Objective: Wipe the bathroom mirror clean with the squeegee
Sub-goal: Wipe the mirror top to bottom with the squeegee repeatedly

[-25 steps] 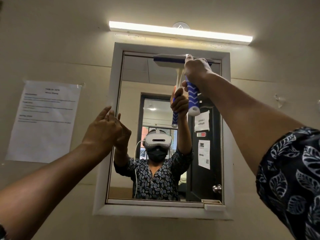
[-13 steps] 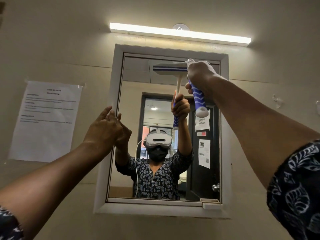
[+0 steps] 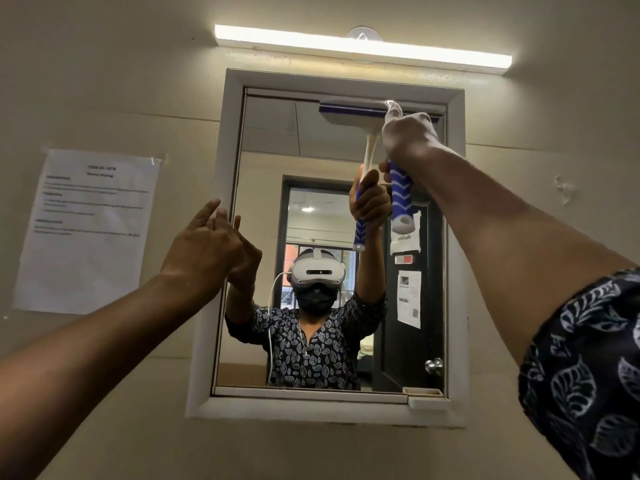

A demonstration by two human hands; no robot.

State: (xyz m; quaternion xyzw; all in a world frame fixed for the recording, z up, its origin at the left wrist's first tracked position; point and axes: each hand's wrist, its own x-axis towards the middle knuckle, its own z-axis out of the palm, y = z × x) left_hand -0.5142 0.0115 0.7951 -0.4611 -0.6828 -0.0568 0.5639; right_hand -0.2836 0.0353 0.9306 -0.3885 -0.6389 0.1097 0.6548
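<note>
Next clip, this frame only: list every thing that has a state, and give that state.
Mirror: sharp reflection; wetness cannot be told.
Light bar: on.
Squeegee: upright, blade at the top right of the glass.
Right hand: grips the blue grip.
Left hand: fingers straight, holds nothing, raised by the left frame; contact unclear.
Paper notice: taped up, flat.

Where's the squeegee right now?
In the head view, the squeegee sits high on the right side of the mirror, blade just under the frame's top edge, handle gripped by the right hand.
</note>
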